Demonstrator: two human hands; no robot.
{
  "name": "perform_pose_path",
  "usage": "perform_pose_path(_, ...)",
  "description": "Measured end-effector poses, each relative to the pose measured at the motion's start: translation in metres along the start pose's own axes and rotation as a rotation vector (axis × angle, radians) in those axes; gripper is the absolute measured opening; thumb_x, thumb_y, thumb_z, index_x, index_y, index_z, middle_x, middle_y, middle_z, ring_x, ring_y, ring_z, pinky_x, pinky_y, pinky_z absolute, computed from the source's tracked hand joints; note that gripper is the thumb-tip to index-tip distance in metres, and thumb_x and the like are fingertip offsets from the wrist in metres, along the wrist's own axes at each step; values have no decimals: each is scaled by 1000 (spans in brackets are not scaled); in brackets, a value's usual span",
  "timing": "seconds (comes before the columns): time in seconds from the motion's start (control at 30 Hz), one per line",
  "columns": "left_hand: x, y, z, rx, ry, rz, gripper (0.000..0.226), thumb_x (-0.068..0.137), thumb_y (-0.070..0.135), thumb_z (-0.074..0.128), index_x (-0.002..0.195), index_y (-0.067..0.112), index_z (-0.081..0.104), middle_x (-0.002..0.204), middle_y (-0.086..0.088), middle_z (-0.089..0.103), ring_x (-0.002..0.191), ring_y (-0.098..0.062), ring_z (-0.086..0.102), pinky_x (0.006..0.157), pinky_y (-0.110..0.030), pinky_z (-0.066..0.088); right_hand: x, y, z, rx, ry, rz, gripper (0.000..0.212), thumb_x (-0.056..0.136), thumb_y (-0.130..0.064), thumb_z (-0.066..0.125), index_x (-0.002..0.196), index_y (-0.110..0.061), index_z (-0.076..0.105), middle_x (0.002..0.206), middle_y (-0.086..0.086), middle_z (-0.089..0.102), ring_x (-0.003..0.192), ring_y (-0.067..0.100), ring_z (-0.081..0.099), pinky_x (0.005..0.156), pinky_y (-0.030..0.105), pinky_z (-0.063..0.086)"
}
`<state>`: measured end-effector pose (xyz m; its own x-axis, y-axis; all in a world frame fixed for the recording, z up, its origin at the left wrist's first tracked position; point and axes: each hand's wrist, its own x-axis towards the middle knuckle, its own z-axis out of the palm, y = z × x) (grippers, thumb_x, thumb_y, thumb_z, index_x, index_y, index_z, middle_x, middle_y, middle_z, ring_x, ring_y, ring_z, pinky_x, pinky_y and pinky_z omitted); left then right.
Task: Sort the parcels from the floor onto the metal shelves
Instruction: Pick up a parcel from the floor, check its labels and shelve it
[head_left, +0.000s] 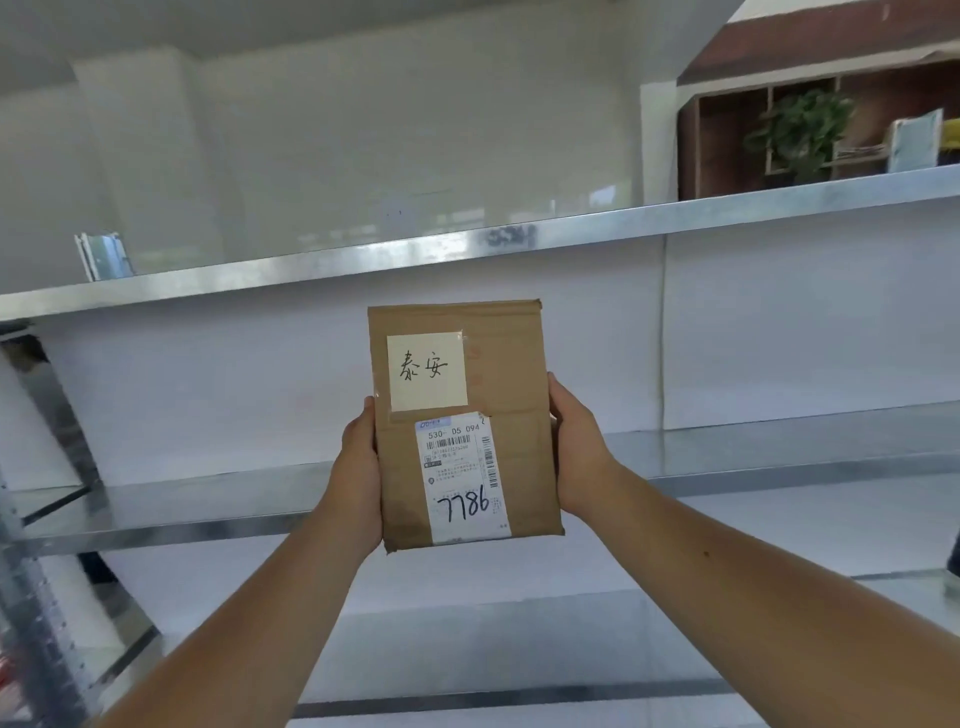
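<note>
Both hands hold a brown parcel (514, 364) upright before the metal shelves (779, 447)

The left hand (358, 467) clasps the parcel's left edge and the right hand (576, 447) its right edge, thumbs on the front, fingers hidden behind. Between the hands sits a printed label (462, 478) marked 7786; above them, a yellow handwritten note (427, 371). Beyond the grip and higher runs an upper shelf (311, 265), a wooden cabinet (727, 145) behind it

A white wall (363, 104) is standing behind, and a brown cabinet (727, 140) up on the right is holding a green plant (800, 130)
</note>
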<state>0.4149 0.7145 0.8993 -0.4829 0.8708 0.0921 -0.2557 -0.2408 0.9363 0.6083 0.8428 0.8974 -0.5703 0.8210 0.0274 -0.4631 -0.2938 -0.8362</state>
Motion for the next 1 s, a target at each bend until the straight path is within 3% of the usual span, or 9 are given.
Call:
perform_pose_path(0.17, 11, -33, 74, -20, -92, -32, 70, 88, 77, 56, 140, 33, 70, 145, -11, 70, 131, -42, 67, 116, -68, 44, -32, -45, -68, -33, 109, -68, 64, 71, -73, 75, 121, -34, 80, 137, 5, 73, 131, 35, 66, 109, 62, 50)
perform_pose_path(0.5, 20, -76, 197, -37, -280, -130, 63, 91, 76, 53, 131, 34, 77, 136, -9, 76, 124, -41, 72, 114, -67, 47, -84, -110, -158, -61, 338, -199, 62, 70, -72, 74, 120, -35, 80, 133, 4, 75, 129, 32, 68, 104, 63, 54)
perform_pose_path(0.73, 20, -89, 259, -34, -410, -228, 62, 93, 78, 46, 119, 35, 83, 123, -8, 82, 116, -42, 76, 110, -66, 51, -112, -136, -193, -79, 545, -291, 61, 70, -72, 74, 117, -34, 81, 127, 3, 78, 127, 33, 69, 103, 61, 56)
perform_pose_path(1.0, 37, -103, 296, -40, -593, -290, 61, 98, 75, 42, 122, 34, 82, 124, -8, 81, 116, -40, 76, 111, -66, 51, -136, -146, -203, -107, 752, -336, 64, 69, -78, 71, 116, -35, 82, 124, 2, 79, 117, 33, 74, 101, 61, 56)
